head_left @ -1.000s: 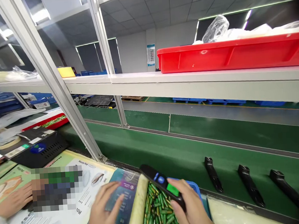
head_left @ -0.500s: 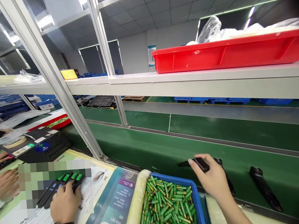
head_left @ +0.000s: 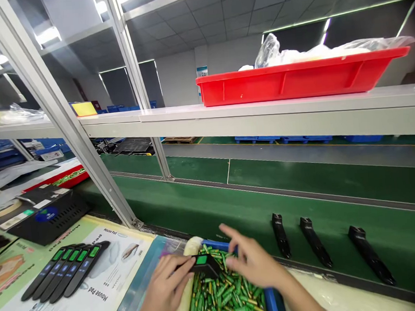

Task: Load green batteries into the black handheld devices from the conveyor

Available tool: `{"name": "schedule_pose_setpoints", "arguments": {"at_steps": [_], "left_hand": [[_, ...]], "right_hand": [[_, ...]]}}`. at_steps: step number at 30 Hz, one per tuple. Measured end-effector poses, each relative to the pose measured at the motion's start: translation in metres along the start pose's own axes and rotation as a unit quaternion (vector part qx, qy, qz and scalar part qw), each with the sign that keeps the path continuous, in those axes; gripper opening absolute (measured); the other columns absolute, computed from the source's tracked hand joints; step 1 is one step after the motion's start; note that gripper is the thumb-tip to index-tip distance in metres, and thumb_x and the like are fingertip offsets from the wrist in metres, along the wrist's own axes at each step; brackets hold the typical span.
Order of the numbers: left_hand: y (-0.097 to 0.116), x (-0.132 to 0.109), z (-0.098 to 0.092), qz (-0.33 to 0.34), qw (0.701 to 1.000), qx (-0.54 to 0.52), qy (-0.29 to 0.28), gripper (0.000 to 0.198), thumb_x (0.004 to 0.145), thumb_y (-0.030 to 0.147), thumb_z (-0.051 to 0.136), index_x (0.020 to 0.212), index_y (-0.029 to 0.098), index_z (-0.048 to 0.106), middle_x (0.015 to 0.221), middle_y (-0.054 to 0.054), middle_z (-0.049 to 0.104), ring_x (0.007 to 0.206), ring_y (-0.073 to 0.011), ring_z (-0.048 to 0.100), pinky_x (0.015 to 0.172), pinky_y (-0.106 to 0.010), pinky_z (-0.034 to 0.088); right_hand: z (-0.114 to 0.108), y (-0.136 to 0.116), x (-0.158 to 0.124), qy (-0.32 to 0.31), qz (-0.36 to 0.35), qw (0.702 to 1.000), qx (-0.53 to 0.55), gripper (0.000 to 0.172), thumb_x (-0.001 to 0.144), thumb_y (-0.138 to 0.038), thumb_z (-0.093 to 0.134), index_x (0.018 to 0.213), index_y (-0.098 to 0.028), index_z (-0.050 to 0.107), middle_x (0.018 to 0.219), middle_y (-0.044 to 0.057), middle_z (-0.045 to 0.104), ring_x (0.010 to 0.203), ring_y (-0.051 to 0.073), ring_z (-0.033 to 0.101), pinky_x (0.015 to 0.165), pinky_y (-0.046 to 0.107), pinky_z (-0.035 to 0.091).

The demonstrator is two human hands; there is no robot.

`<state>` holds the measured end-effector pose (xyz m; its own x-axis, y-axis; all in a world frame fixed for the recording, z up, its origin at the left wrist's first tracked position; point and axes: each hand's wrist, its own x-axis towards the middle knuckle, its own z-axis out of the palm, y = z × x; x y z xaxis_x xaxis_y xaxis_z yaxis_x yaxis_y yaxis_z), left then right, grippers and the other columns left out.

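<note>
My left hand (head_left: pixel 168 283) is closed on a black handheld device (head_left: pixel 208 265) with a green display, holding it above the batteries. Close to the device's right end is my right hand (head_left: pixel 253 261), its index finger stretched out and the others loosely bent; nothing shows in it. Green and gold batteries (head_left: pixel 221 301) fill a blue bin (head_left: pixel 272 305) beneath both hands. To the left, several similar black devices (head_left: pixel 76 266) lie fanned side by side, displays up, on a printed mouse pad sheet (head_left: pixel 111 257). Three black devices (head_left: pixel 315 240) rest spaced apart on the green belt (head_left: pixel 197 208).
A white shelf (head_left: pixel 261 108) crosses ahead, bearing a red tray (head_left: pixel 294 80) with plastic bags. Metal posts (head_left: pixel 54 100) hold it up. At left stands a black vented box (head_left: pixel 51 214) near a red tray of green items (head_left: pixel 67 178). A pale padded roll (head_left: pixel 192 246) edges the blue bin.
My right hand has let go of a black device, which now lies on the belt, and moved left. My left hand has moved from the fanned devices to above the bin, holding one.
</note>
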<state>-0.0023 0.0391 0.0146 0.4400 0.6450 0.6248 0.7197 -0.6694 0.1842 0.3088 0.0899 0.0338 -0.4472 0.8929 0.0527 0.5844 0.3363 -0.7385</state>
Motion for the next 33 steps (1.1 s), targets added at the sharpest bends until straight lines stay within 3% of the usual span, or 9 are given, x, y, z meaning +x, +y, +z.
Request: {"name": "schedule_pose_setpoints", "arguments": {"at_steps": [4, 8, 12, 15, 18, 21, 24, 28, 33], "left_hand": [[0.004, 0.007, 0.009, -0.002, 1.000, 0.005, 0.012, 0.042, 0.097, 0.021, 0.061, 0.137, 0.034, 0.063, 0.136, -0.008, 0.064, 0.122, -0.0224, 0.062, 0.098, -0.036, 0.057], [-0.062, -0.023, -0.003, -0.160, 0.977, 0.109, 0.089, 0.037, 0.097, 0.037, 0.058, 0.132, 0.029, 0.066, 0.155, -0.014, 0.045, 0.137, -0.0326, 0.051, 0.109, -0.052, 0.051], [-0.135, -0.066, -0.024, -0.403, 0.866, 0.268, 0.125, 0.062, 0.098, 0.054, 0.043, 0.134, 0.007, 0.062, 0.150, -0.032, 0.039, 0.142, -0.0485, 0.042, 0.109, -0.066, 0.044], [-0.160, -0.088, -0.039, -0.519, 0.800, 0.297, 0.048, 0.070, 0.096, 0.056, 0.039, 0.140, 0.003, 0.055, 0.150, -0.035, 0.038, 0.137, -0.0516, 0.045, 0.105, -0.064, 0.046], [-0.163, -0.095, -0.052, -0.520, 0.799, 0.302, -0.016, 0.068, 0.098, 0.051, 0.034, 0.143, 0.004, 0.052, 0.141, -0.029, 0.052, 0.125, -0.0461, 0.055, 0.099, -0.059, 0.050], [-0.166, -0.100, -0.063, -0.545, 0.769, 0.334, -0.003, 0.067, 0.098, 0.051, 0.031, 0.142, 0.007, 0.053, 0.130, -0.026, 0.060, 0.113, -0.0455, 0.060, 0.085, -0.057, 0.052], [-0.180, -0.112, -0.070, -0.568, 0.745, 0.350, 0.001, 0.061, 0.097, 0.050, 0.031, 0.133, 0.012, 0.062, 0.122, -0.022, 0.063, 0.103, -0.0431, 0.062, 0.076, -0.052, 0.052], [-0.197, -0.124, -0.070, -0.525, 0.787, 0.322, 0.019, 0.056, 0.096, 0.050, 0.033, 0.122, 0.014, 0.067, 0.107, -0.016, 0.068, 0.091, -0.0351, 0.063, 0.077, -0.048, 0.053], [-0.158, -0.089, -0.040, -0.321, 0.934, 0.145, 0.062, 0.047, 0.097, 0.050, 0.048, 0.122, 0.017, 0.069, 0.111, -0.012, 0.070, 0.103, -0.0281, 0.065, 0.094, -0.043, 0.055]], "right_hand": [[0.040, -0.047, -0.015, -0.036, -0.075, 0.996, 0.035, 0.050, 0.104, -0.040, 0.053, 0.151, -0.026, 0.050, 0.144, 0.011, 0.061, 0.125, 0.028, 0.062, 0.106, 0.039, 0.051], [0.062, -0.044, -0.025, 0.142, -0.078, 0.986, -0.029, 0.039, 0.108, -0.038, 0.042, 0.144, -0.027, 0.052, 0.137, 0.011, 0.066, 0.122, 0.030, 0.065, 0.097, 0.038, 0.056], [0.067, -0.028, -0.013, 0.168, -0.073, 0.980, -0.082, 0.038, 0.107, -0.038, 0.039, 0.138, -0.024, 0.057, 0.127, 0.014, 0.071, 0.111, 0.033, 0.072, 0.083, 0.039, 0.062], [0.056, -0.032, -0.001, 0.135, -0.017, 0.989, -0.060, 0.037, 0.108, -0.039, 0.037, 0.132, -0.021, 0.059, 0.122, 0.014, 0.073, 0.099, 0.031, 0.075, 0.077, 0.037, 0.061], [0.032, -0.038, 0.001, 0.180, 0.038, 0.983, 0.026, 0.044, 0.108, -0.052, 0.039, 0.139, -0.024, 0.054, 0.095, 0.007, 0.075, 0.076, 0.026, 0.073, 0.060, 0.031, 0.055], [0.000, -0.027, -0.002, 0.253, 0.072, 0.960, 0.099, 0.053, 0.105, -0.063, 0.043, 0.137, -0.023, 0.054, 0.064, -0.003, 0.061, 0.050, 0.021, 0.058, 0.048, 0.028, 0.044], [-0.035, 0.012, -0.001, 0.346, 0.101, 0.931, 0.062, 0.053, 0.095, -0.069, 0.057, 0.116, -0.021, 0.063, 0.072, 0.001, 0.066, 0.058, 0.021, 0.061, 0.056, 0.030, 0.048], [-0.072, 0.088, 0.006, 0.309, 0.268, 0.908, -0.089, 0.050, 0.089, -0.067, 0.060, 0.097, -0.019, 0.068, 0.086, 0.011, 0.074, 0.080, 0.030, 0.071, 0.069, 0.035, 0.053], [-0.068, 0.138, 0.020, 0.204, 0.359, 0.893, -0.179, 0.061, 0.095, -0.044, 0.055, 0.139, -0.001, 0.057, 0.094, 0.022, 0.074, 0.091, 0.039, 0.073, 0.076, 0.044, 0.056]]}}
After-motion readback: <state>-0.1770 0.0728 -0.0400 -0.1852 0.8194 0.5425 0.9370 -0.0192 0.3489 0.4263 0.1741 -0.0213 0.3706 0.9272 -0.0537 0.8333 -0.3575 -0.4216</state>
